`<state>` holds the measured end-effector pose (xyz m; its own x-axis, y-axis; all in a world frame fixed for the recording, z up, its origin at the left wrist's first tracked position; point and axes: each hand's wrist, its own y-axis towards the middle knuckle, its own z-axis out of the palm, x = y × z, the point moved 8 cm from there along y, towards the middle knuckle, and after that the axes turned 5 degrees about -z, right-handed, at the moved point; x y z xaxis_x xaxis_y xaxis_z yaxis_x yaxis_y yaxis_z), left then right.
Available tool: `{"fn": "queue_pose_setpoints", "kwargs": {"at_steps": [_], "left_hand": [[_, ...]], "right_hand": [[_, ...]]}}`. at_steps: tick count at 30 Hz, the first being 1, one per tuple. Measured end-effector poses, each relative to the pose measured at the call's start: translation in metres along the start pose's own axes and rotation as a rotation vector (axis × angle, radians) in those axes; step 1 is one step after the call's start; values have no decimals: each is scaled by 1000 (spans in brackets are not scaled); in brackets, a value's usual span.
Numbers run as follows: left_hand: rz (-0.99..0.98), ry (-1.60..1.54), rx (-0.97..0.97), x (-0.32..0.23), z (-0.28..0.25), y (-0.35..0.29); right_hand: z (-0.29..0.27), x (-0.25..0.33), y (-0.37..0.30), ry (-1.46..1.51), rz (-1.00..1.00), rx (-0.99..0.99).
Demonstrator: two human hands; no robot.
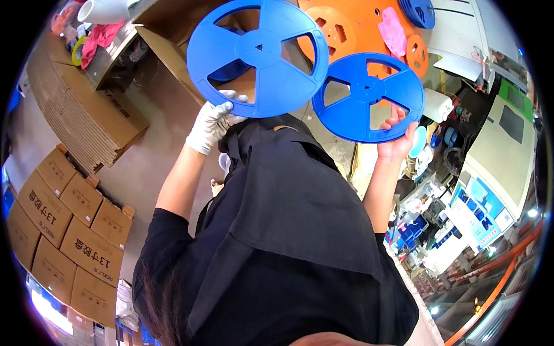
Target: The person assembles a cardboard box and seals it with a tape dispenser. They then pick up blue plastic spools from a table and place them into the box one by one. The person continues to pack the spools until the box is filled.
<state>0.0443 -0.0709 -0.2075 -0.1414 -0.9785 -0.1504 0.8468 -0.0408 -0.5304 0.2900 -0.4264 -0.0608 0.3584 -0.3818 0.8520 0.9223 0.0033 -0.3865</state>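
My left hand (216,120), in a pale glove, grips the lower edge of a large blue plastic reel (258,86). The reel is round, with wide cut-outs and a small hub hole. My bare right hand (398,136) pinches the lower right rim of a second blue reel (368,86), with fingers showing through a cut-out. Both reels are raised in front of me, side by side, with their rims close together or overlapping. Through the left reel's cut-outs another blue reel (229,70) shows lower down, partly hidden, by an open cardboard box (167,57).
An orange surface (360,14) ahead bears an orange reel (326,32), a pink cloth (392,32) and blue reels (418,12). Flattened cardboard (75,109) and stacked cartons (69,230) stand to the left. A beige-and-green machine (499,138) is on the right.
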Motion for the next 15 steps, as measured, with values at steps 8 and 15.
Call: {"fn": "queue_pose_setpoints", "kwargs": {"at_steps": [8,15], "left_hand": [[36,-48,-19,-1,-15,1],[122,228,-247,-4,-73,28]], "right_hand": [[-7,-1,-2,42,3,59],[-7,0,-14,45,-14,13]]}}
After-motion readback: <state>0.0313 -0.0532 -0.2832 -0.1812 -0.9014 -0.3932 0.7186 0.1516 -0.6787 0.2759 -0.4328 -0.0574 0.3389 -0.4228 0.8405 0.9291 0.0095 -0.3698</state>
